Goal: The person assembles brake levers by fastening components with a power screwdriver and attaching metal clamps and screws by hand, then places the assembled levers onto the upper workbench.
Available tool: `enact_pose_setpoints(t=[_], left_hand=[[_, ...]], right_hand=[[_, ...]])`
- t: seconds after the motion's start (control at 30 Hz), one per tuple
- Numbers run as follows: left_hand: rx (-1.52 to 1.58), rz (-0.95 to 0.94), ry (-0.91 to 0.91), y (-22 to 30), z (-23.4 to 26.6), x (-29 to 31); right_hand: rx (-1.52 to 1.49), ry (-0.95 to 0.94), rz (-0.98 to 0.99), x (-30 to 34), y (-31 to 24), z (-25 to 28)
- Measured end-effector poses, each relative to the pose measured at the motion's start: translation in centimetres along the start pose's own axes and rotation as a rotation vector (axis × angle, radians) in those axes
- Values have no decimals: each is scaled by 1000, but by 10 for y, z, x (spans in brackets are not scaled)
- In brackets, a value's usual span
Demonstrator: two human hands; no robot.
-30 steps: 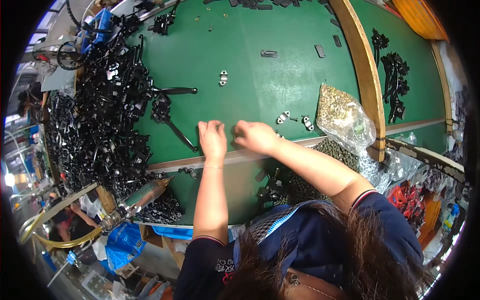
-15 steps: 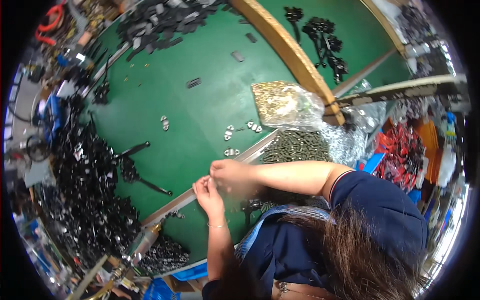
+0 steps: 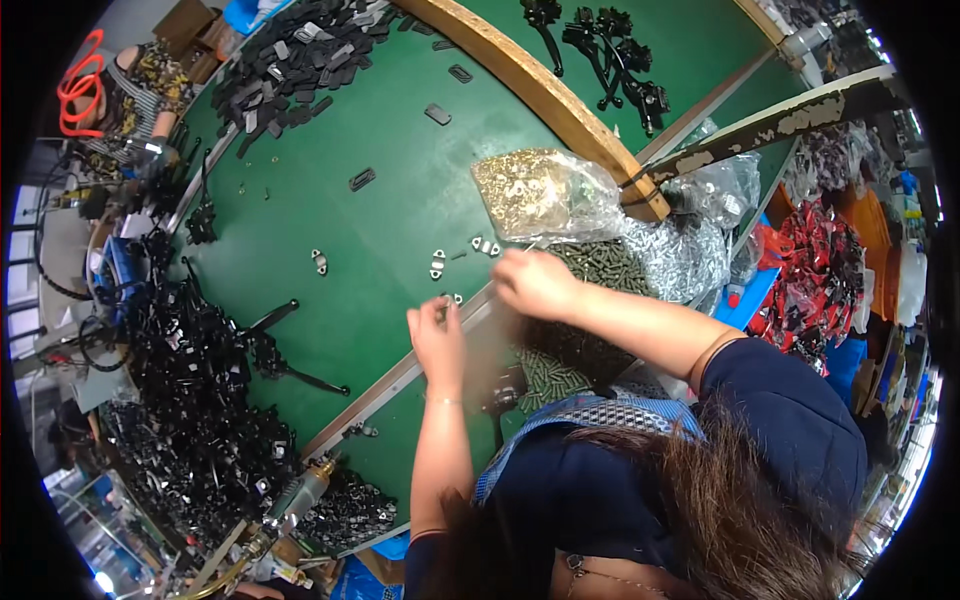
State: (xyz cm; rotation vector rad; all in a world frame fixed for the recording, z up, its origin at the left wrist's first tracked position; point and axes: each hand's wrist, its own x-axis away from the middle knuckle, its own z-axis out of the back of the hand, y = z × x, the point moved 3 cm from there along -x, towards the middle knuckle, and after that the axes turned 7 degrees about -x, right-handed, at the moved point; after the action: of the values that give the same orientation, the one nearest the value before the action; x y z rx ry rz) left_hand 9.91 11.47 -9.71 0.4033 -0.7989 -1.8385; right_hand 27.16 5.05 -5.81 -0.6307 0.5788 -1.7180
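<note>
At a green tabletop, the left hand grips a small, indistinct piece; the right hand, its grip unclear, is beside a silver clamp.

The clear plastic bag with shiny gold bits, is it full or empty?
Partly full. Small gold-coloured pieces show through the left part of the clear, crinkled plastic bag; its right end looks slack.

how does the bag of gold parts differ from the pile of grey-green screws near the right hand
The bag of gold parts looks bright and shiny; the pile of grey-green screws looks duller. The bag wraps its contents in clear plastic, while the pile lies loose. Both hold many small pieces and sit close to the right hand.
</note>
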Motion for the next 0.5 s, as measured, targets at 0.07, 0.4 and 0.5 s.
enact_pose_setpoints(t=[0.07, 0.4, 0.5], left_hand=[[-86, -19, 29, 6, -2, -17], [-363, -42, -37, -10, -24, -33], [-378, -76, -67, -12, -22, -33]], right_hand=[[10, 133, 50, -25, 4, 2], [212, 49, -75, -83, 29, -27], [274, -70, 16, -87, 33, -40]])
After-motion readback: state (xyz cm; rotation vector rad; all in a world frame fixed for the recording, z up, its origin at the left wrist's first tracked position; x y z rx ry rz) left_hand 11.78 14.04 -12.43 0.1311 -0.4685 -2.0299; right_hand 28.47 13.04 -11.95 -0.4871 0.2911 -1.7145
